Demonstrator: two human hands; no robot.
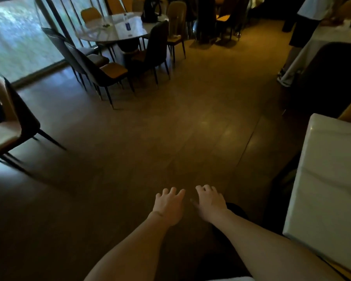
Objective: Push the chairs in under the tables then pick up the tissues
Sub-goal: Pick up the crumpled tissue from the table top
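While both hands hang empty over the bare floor, the left hand (169, 205) and right hand (210, 201) are spread, palms down and side by side, touching nothing; the nearest pulled-out chair (16, 126) stands at nine o'clock, well apart from them and closer to the left hand, its seat facing left, while more chairs ring the round table (111, 27) at eleven o'clock; no tissues can be made out in this dim view

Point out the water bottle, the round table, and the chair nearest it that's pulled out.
water bottle (127, 25), head view, on its blue label.
round table (101, 35), head view, bare tabletop.
pulled-out chair (114, 69), head view, orange seat.
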